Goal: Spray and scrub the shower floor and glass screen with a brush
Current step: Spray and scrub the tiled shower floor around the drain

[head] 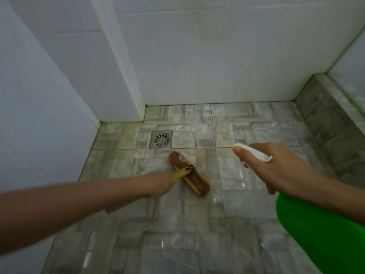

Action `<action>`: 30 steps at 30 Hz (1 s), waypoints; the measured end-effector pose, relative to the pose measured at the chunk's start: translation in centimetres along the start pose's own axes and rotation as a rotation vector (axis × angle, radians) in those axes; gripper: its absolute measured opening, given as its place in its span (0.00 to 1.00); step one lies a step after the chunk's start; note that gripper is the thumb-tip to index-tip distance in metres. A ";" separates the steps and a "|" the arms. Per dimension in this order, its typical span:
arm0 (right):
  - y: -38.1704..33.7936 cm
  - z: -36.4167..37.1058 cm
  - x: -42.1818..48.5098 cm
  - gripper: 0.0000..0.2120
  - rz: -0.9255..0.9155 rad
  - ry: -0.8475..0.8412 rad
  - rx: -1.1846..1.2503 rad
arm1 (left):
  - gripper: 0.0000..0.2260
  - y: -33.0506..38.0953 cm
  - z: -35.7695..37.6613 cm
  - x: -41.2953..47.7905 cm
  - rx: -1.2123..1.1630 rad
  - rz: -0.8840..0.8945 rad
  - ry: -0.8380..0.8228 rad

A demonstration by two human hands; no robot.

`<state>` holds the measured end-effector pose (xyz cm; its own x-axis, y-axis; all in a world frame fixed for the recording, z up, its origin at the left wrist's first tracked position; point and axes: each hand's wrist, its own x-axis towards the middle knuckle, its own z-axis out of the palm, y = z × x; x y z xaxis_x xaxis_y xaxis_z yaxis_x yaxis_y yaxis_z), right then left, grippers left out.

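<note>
The left arm stretches forward, and the left hand [161,184] curls round the brush [189,176] handle just nearer than the drain [162,139]. The right hand [276,169], right of the drain, grips the spray bottle [316,234] with its forefinger outstretched.

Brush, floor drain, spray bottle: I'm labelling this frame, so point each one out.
Brush [197,182], head view, wooden back of the brush head.
Floor drain [161,139], head view, centre of the round grate.
Spray bottle [320,234], head view, green body.

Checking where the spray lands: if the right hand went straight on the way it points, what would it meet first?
The right hand would probably meet the floor near the drain, short of the wall; depth is unclear.
</note>
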<state>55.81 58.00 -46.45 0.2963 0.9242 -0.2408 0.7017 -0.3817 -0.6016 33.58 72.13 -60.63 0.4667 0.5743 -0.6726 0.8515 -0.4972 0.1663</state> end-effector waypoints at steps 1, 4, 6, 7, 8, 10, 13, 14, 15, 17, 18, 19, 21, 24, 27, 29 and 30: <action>1.2 -0.4 -0.7 0.30 0.009 0.010 0.003 | 0.18 1.1 -1.2 0.9 0.024 -0.009 -0.003; 5.0 0.0 -1.6 0.30 0.066 0.062 0.037 | 0.15 3.8 -3.2 4.2 0.015 -0.048 0.128; 8.0 1.0 -1.9 0.30 0.104 0.108 0.065 | 0.16 5.5 -2.8 5.9 -0.032 -0.097 0.218; 9.5 1.6 -2.0 0.31 0.134 0.122 0.073 | 0.16 6.1 -2.1 6.6 -0.050 -0.116 0.254; 10.8 2.1 -2.1 0.31 0.172 0.128 0.076 | 0.17 6.3 -1.1 7.0 -0.090 -0.142 0.281; 13.6 2.6 -2.2 0.32 0.253 0.138 0.090 | 0.22 6.8 1.5 7.3 -0.266 -0.221 0.357; 16.0 2.4 -2.0 0.33 0.286 0.177 0.120 | 0.24 6.6 4.1 6.7 -0.425 -0.334 0.435; 16.3 2.4 -1.9 0.33 0.273 0.186 0.114 | 0.24 6.4 4.3 6.4 -0.445 -0.348 0.435; 16.5 2.4 -1.8 0.33 0.262 0.189 0.112 | 0.24 6.3 4.4 6.0 -0.470 -0.358 0.433; 17.0 2.4 -1.5 0.32 0.258 0.187 0.118 | 0.22 6.1 4.1 5.5 -0.598 -0.338 0.412; 17.1 2.3 -1.4 0.32 0.263 0.179 0.124 | 0.21 6.0 4.0 5.0 -0.741 -0.320 0.402; 17.2 2.2 -1.3 0.32 0.269 0.170 0.132 | 0.19 6.0 4.0 4.5 -0.881 -0.312 0.384; 17.3 2.2 -1.2 0.33 0.277 0.160 0.136 | 0.16 6.4 4.3 3.8 -0.932 -0.302 0.383; 17.2 2.2 -1.4 0.32 0.263 0.142 0.113 | 0.16 7.1 5.3 3.9 -0.628 -0.316 0.509; 16.9 2.0 -1.4 0.32 0.249 0.125 0.102 | 0.16 8.3 6.8 3.3 -0.510 -0.331 0.583; 16.8 1.7 -1.2 0.33 0.251 0.140 0.116 | 0.16 9.2 8.8 1.4 -0.505 -0.301 0.589; 17.2 1.1 -1.5 0.32 0.267 0.159 0.119 | 0.15 10.4 10.4 0.2 -0.486 -0.265 0.569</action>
<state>66.67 50.04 -57.26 0.5635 0.7752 -0.2856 0.5081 -0.5978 -0.6200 39.99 60.30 -66.51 0.1725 0.9433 -0.2836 0.8992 -0.0332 0.4364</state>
